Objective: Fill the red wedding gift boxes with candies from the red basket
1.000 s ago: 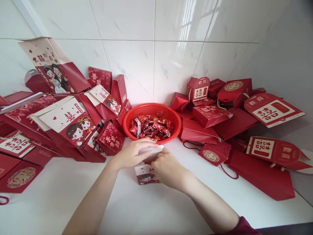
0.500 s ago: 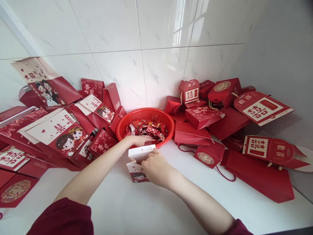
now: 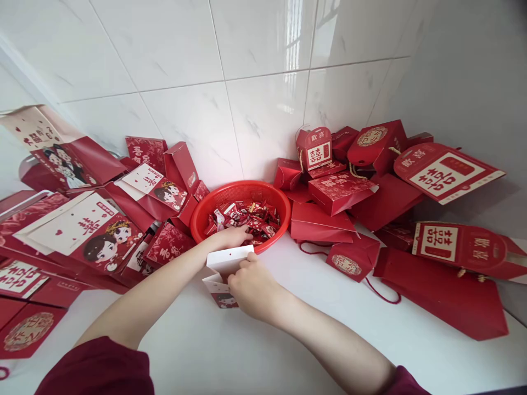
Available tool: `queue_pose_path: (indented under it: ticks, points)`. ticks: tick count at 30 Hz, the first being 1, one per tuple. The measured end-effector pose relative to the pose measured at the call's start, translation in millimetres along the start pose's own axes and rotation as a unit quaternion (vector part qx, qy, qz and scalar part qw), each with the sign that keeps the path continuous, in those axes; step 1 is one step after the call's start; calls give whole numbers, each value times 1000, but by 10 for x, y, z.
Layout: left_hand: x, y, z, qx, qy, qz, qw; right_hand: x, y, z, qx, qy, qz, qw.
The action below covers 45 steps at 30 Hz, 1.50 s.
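Observation:
A small white and red gift box (image 3: 224,273) with a cartoon couple stands on the white counter, its top flap raised. My right hand (image 3: 250,284) grips the box's right side, fingers curled on it. My left hand (image 3: 231,236) reaches over the rim of the round red basket (image 3: 206,208) and rests palm down on the red wrapped candies (image 3: 255,215), fingers bent into the pile. Whether any candy is held is hidden.
Flat and folded red gift boxes and bags (image 3: 94,230) pile up on the left against the tiled wall. More red boxes and bags with cord handles (image 3: 436,285) lie on the right. The white counter (image 3: 230,351) runs along the front.
My left hand left the box and went into the basket of candies. The box's flap now stands open, held by my right hand alone. The view shifted left.

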<state>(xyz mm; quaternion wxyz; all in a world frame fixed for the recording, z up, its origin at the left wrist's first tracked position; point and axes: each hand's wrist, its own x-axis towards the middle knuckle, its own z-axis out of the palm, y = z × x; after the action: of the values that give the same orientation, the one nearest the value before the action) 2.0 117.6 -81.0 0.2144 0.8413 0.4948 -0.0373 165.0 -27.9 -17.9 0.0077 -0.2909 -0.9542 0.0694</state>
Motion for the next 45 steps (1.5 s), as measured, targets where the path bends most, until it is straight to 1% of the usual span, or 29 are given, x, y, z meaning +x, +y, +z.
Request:
queue_pose_path:
  ticks: [4,7,9,13,18,21,26,30,38,45]
  points:
    - [9,-9,22,-67,14,-27,997,23,23,52,3,19,-5,1000]
    - [-32,14,-72,-99,23,-24,995,36,38,93,3,34,-8,999]
    - [-86,33,-168,-119,51,-17,991,39,40,108,1,39,-8,999]
    - [-206,55,-315,-172,130,-17,976,41,34,122,-4,49,-8,999]
    - [-241,52,-345,-235,215,-25,948,46,36,165,-12,71,-8,997]
    - [-229,57,-338,-267,248,-27,931,54,37,201,-15,84,-9,996]
    - [-259,80,-329,-303,257,-30,917,64,25,231,-17,93,-6,996]
    - [-275,85,-313,-310,270,-30,911,65,15,228,-12,81,1,997]
    - [-245,66,-285,-328,267,-15,906,59,2,233,-14,83,5,996]
    - [-222,11,-259,-355,271,-15,895,67,4,245,-12,91,4,996]
